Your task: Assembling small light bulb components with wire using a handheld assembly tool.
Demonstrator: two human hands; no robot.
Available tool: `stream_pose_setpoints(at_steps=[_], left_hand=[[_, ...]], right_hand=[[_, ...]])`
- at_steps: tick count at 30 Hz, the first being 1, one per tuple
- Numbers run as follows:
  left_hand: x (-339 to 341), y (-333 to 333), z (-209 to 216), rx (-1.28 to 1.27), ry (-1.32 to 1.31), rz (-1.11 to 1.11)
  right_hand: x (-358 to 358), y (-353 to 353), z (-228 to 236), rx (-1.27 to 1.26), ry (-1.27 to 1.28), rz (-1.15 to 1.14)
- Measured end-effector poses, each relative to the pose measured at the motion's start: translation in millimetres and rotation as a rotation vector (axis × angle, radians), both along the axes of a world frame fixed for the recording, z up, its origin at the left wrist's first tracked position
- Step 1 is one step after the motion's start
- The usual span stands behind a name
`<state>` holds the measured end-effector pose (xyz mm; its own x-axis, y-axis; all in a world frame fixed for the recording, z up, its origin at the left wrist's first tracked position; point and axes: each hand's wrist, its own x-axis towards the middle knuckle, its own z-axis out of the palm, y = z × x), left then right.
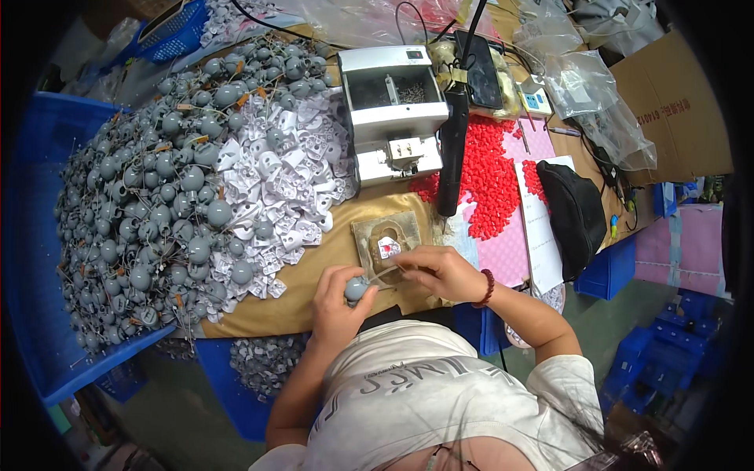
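Here, by the front edge of the worktop [275, 315], the left hand [334, 304] pinches a glossy grey ball-shaped part [356, 289] between thumb and fingers. The right hand [446, 273] bends its thumb and fingertips together at thin pale strands [385, 273] beside that part; how firmly they grip, I cannot tell. Just beyond lies a tan square hollowed block [364, 232]; small red plastic pieces [491, 184] spread toward the worktop's right edge.

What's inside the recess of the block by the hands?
A white piece with red on it. The recess floor beneath it is covered, and the right hand hides part of the block's lower right.
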<state>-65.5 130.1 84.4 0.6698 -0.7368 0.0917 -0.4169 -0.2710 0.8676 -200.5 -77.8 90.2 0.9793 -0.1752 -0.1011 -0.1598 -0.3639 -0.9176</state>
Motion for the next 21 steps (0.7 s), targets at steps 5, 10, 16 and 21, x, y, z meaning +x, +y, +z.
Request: stream_pose_setpoints(at_steps=[5,10,16,21], left_hand=[[-4.9,-1.8,-10.5,0.063,-0.181,-0.074],[-5.9,-7.8,-12.4,0.093,-0.287,-0.16],[-2.9,-11.6,-18.2,0.173,-0.311,-0.229],[2.8,-12.5,-20.8,0.206,-0.355,-0.228]], right_hand=[[13.3,-3.3,-24.5,-0.498,-0.208,0.013],[23.7,-2.0,-33.9,-0.811,-0.338,0.102],[25.4,-6.4,-36.6,-0.893,-0.301,0.225],[24.8,1.2,-27.7,-0.929,-0.221,0.259]])
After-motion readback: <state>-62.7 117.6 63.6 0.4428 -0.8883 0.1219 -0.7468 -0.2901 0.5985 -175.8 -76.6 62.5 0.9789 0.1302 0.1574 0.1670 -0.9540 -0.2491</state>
